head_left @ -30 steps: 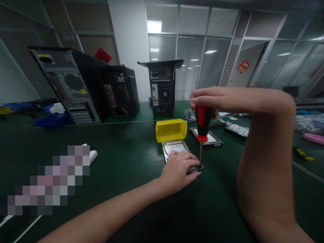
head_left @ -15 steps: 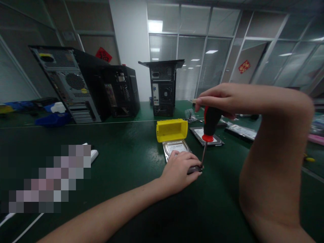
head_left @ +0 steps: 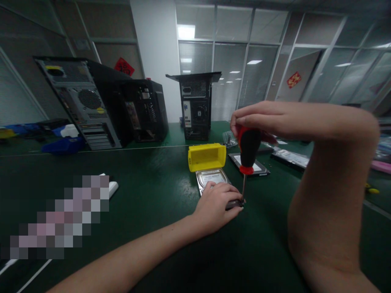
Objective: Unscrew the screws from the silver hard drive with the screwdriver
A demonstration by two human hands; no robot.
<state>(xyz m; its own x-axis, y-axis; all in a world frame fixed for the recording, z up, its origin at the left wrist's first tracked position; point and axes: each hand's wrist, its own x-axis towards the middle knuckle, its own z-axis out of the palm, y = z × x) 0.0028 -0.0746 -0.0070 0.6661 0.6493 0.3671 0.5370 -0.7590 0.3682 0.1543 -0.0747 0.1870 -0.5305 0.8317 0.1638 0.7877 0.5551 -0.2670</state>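
My left hand [head_left: 216,205] lies over a silver hard drive [head_left: 212,176], fingers closed around its near end. A dark edge shows between my thumb and fingers. My right hand [head_left: 258,120] is wrapped from above around the black and red handle of a screwdriver [head_left: 250,148]. The screwdriver stands almost upright, its tip at the dark edge beside my left fingertips. My fingers and palm partly hide the drive. Right behind the drive is a yellow plastic bin [head_left: 207,158] lying with its opening toward me.
Another hard drive [head_left: 261,169] lies behind the screwdriver, with one more drive [head_left: 290,158] farther right. Black computer cases [head_left: 197,108] stand at the back. A blue bin [head_left: 64,145] is at left. A white power strip [head_left: 113,189], partly blurred out, lies on the green table [head_left: 146,191].
The screwdriver handle has tilted slightly left and is more upright. My right fingers have curled in around it. My left hand and the drive stay in place.
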